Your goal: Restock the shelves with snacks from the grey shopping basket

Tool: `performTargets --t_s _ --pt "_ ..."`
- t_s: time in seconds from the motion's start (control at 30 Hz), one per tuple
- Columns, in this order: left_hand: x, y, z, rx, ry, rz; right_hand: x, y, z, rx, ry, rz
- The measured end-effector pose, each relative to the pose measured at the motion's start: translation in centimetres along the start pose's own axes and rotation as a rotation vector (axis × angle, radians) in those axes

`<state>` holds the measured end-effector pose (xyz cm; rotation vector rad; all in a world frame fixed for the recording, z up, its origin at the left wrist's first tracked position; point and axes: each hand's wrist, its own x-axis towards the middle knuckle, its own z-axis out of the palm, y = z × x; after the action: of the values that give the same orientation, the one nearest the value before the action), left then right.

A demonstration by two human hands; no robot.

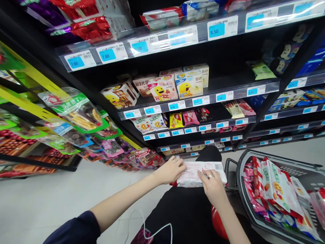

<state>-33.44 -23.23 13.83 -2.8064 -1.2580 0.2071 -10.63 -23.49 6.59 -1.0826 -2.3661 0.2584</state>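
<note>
I am crouched in a shop aisle with a white and pink snack packet [196, 171] lying across my knee. My left hand [171, 169] grips its left end, fingers curled over the edge. My right hand [213, 184], with a ring on one finger, rests flat on the packet's right part. The packet's barcode side faces up. Something red [217, 221] shows below my right forearm.
A grey shopping basket [291, 171] full of snack packets stands at my right. Black shelves [195, 100] with boxed snacks and blue price tags rise ahead. Hanging snack bags [80, 113] fill a rack at left. A white cable [150, 232] runs over my lap.
</note>
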Motion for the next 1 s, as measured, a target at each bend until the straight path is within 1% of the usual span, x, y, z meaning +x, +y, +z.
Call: performTargets --t_s 0.1,0.17,0.23,0.3,0.4,0.47,0.57,0.6,0.67,0.73,0.8,0.87,0.9,0.93,0.97,1.0 --pt "0.1 -0.6 -1.0 -0.021 -0.061 0.037 0.0 -0.6 0.1 0.011 0.028 0.024" --pt "0.6 -1.0 -1.3 -0.029 -0.102 0.098 0.1 -0.9 0.1 0.023 0.041 0.052" --pt "1.0 -1.3 -1.4 -0.022 -0.112 0.165 0.1 -0.9 0.2 0.037 0.048 0.079" --pt "1.3 -1.6 -1.2 -0.002 -0.092 0.246 0.0 -0.9 0.2 0.052 0.053 0.098" --pt "1.3 -1.9 -0.7 0.005 -0.024 0.330 -0.1 -0.9 0.2 0.054 0.060 0.108" --pt "1.1 -1.7 -0.3 -0.013 0.017 0.334 -0.2 -1.0 0.2 0.038 0.065 0.109" --pt "0.8 -0.9 0.1 -0.022 0.028 0.270 -0.3 -0.9 0.2 0.027 0.092 0.112" --pt "0.6 -0.5 0.2 -0.026 0.020 0.225 -0.4 -0.8 0.2 0.037 0.109 0.118" --pt "0.3 0.2 0.2 -0.079 0.001 0.083 -0.6 -0.6 0.3 0.075 0.147 0.149" --pt "-0.2 0.7 0.3 -0.217 -0.002 -0.122 -0.7 -0.6 0.4 0.115 0.174 0.189" --pt "-0.7 0.9 0.6 -0.425 0.026 -0.373 -0.6 -0.7 0.4 0.137 0.179 0.209" --pt "-1.2 1.0 1.3 -0.681 0.073 -0.675 -0.5 -0.9 0.4 0.150 0.181 0.207" --pt "-1.4 1.0 1.7 -0.845 0.077 -0.831 -0.5 -0.9 0.4 0.159 0.184 0.208" --pt "-1.6 1.0 2.2 -1.044 0.056 -0.968 -0.5 -0.9 0.4 0.169 0.190 0.217" --pt "-1.8 1.1 2.7 -1.264 0.006 -1.070 -0.5 -0.7 0.5 0.178 0.203 0.243" --pt "-1.9 1.2 3.2 -1.481 -0.061 -1.128 -0.6 -0.3 0.5 0.182 0.231 0.295"
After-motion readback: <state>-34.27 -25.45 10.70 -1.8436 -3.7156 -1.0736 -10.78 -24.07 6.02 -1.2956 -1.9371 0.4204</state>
